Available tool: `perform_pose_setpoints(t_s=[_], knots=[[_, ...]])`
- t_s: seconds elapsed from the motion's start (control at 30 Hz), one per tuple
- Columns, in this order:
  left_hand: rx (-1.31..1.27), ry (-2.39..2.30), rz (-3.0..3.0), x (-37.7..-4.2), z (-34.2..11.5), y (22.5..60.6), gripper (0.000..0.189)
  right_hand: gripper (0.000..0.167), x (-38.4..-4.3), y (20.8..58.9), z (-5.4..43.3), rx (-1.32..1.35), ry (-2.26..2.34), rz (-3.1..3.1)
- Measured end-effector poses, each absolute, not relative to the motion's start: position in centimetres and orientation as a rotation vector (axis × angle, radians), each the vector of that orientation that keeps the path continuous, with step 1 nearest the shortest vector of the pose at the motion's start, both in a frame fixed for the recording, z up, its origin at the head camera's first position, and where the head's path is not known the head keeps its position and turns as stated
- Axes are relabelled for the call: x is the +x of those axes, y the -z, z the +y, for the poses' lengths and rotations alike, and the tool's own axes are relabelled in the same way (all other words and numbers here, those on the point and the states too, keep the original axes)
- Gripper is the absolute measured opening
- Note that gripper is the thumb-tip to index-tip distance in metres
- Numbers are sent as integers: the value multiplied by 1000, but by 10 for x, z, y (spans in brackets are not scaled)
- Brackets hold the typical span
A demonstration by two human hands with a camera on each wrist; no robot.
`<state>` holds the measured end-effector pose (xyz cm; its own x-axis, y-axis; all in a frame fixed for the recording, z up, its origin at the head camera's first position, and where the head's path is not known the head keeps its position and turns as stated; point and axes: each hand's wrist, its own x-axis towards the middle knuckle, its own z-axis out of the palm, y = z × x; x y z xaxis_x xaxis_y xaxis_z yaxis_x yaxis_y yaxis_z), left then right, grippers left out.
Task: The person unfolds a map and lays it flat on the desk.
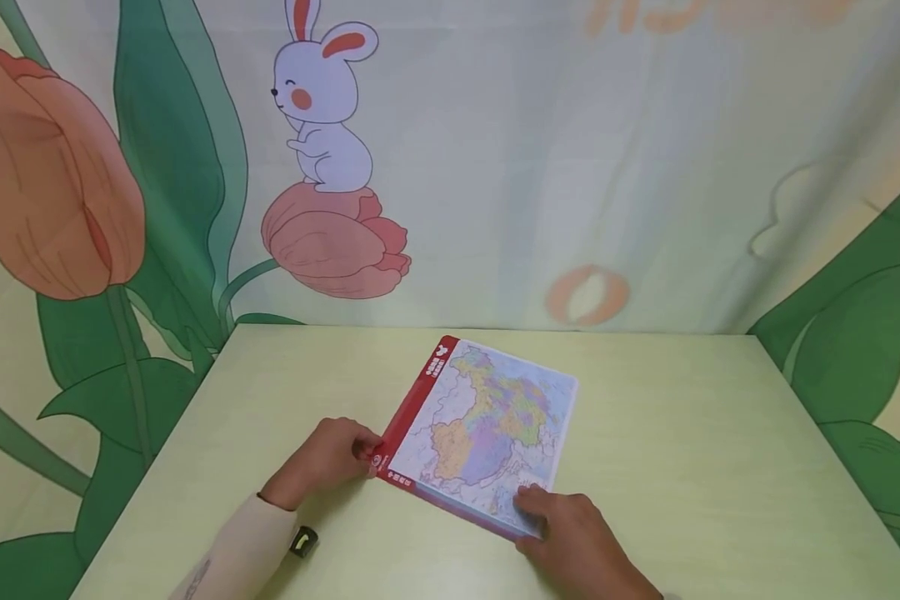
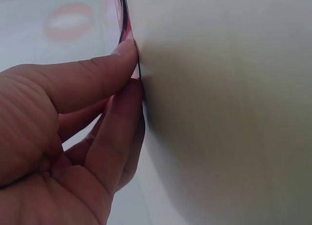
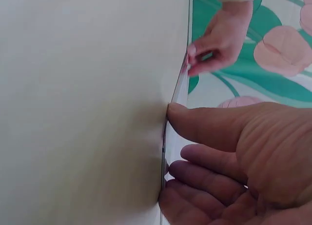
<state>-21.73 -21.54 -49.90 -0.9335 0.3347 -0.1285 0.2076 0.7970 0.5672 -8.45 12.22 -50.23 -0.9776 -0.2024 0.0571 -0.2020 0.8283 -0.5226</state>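
Note:
A thin rectangular map board [image 1: 487, 433], printed with a coloured map and a red band down its left side, lies at an angle on the table. My left hand [image 1: 337, 454] pinches its near-left corner between thumb and fingers. From the left wrist view, that left hand [image 2: 73, 122] holds the red edge close against the pale tabletop. My right hand [image 1: 577, 533] grips the near-right corner, with a finger over the printed face and the thumb at the near edge. Seen edge-on in the right wrist view, the board is a thin line beside the right thumb [image 3: 204, 125].
The pale yellow-green table [image 1: 690, 433] extends around the board on all sides. Behind it hangs a curtain [image 1: 480, 167] printed with tulips and a rabbit. A small black device [image 1: 303, 542] sits beside the left sleeve [image 1: 243, 546].

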Motion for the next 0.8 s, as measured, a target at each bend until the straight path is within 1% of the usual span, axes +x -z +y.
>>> perform_pose_setpoints(t_s=[0.23, 0.33, 0.47, 0.6, 0.8], knots=[[424, -825, 2763, -198, -207, 497, 41, 53, -94, 501, 138, -247, 888, 2957], [446, -835, 2758, -191, -204, 496, 37, 54, -99, 502, 146, -232, 889, 2956], [488, -837, 2760, -184, -201, 497, 31, 55, -108, 503, 158, -281, 892, 2960], [488, -842, 2744, -178, -196, 498, 31, 55, -117, 503, 170, -372, 899, 2934], [516, -875, 2747, -172, -192, 498, 28, 58, -126, 503, 184, -427, 885, 2911]])
